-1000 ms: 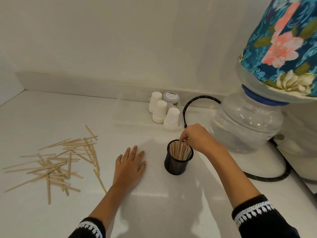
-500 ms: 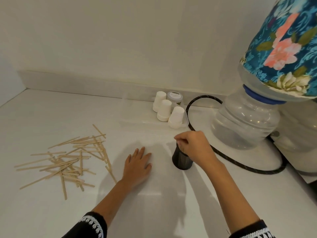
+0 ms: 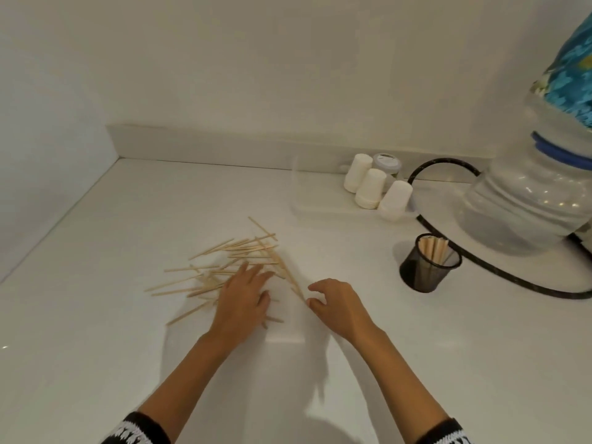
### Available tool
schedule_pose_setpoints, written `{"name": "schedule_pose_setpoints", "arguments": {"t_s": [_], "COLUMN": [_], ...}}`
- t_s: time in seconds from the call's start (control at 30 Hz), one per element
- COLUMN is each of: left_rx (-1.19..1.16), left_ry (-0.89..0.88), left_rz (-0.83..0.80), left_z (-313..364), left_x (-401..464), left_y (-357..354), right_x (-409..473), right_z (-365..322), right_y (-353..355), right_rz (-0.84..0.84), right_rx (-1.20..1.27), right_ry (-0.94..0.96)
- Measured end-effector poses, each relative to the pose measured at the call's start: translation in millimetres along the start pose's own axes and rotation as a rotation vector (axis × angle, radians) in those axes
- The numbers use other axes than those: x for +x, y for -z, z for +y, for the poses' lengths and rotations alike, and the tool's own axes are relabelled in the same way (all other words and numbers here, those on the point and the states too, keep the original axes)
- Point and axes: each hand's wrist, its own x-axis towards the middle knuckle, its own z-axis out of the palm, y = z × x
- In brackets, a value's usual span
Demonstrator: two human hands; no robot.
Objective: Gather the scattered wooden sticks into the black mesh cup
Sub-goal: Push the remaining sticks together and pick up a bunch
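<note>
Many wooden sticks (image 3: pixel 230 257) lie scattered in a loose heap on the white counter (image 3: pixel 96 315), crossing one another so that no count can be made. Over the heap's near right part rests the left hand (image 3: pixel 242 302), palm down with fingers straight and spread, pressing on the sticks under it; those sticks are hidden, with only their ends poking out beside the palm. Just right of it, the right hand (image 3: pixel 336 302) sits with fingers curled, thumb and forefinger meeting at the near end of one long stick that slants up toward the heap; whether it truly pinches that stick is hard to tell through the blur. Both sleeves are cut off by the bottom edge. Farther right and well apart from the hands stands the black mesh cup (image 3: pixel 427 267), upright, with a bundle of sticks inside. Behind it sit white paper cups (image 3: pixel 371 189), a black hose (image 3: pixel 448 165) and a clear water bottle (image 3: pixel 525 200), cropped at the right edge.
</note>
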Motion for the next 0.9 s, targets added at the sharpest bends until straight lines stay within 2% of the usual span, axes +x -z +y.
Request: {"name": "schedule_pose_setpoints", "arguments": {"t_s": [0.17,0.37,0.47,0.6,0.73,0.9], "left_rx": [0.005,0.126,0.1,0.116,0.148,0.102], "left_ry": [0.076,0.235,0.21,0.174,0.151,0.064], "left_rz": [0.097,0.035,-0.04,-0.055,-0.077,-0.163], "left_z": [-70.3,-138.4,-152.4,-147.6,-125.8,-93.6], "left_x": [-11.2,7.5,7.3,-6.8,-15.9,-15.1], "left_y": [42.0,71.1,70.1,53.0,33.7,15.4], "right_x": [-1.8,-12.9,-16.6,-12.5,-7.9,4.4], "right_z": [-27.0,-33.8,-36.6,-38.3,-36.9,-40.6], "right_y": [-51.2,-95.0,-105.5,-110.7,-112.4,-111.4], "right_rz": [0.064,0.229,0.313,0.347,0.268,0.081], "right_rx": [-0.071,-0.248,-0.232,-0.233,-0.231,-0.308], "right_ry": [-0.002,-0.173,-0.134,-0.068,-0.019,0.228]}}
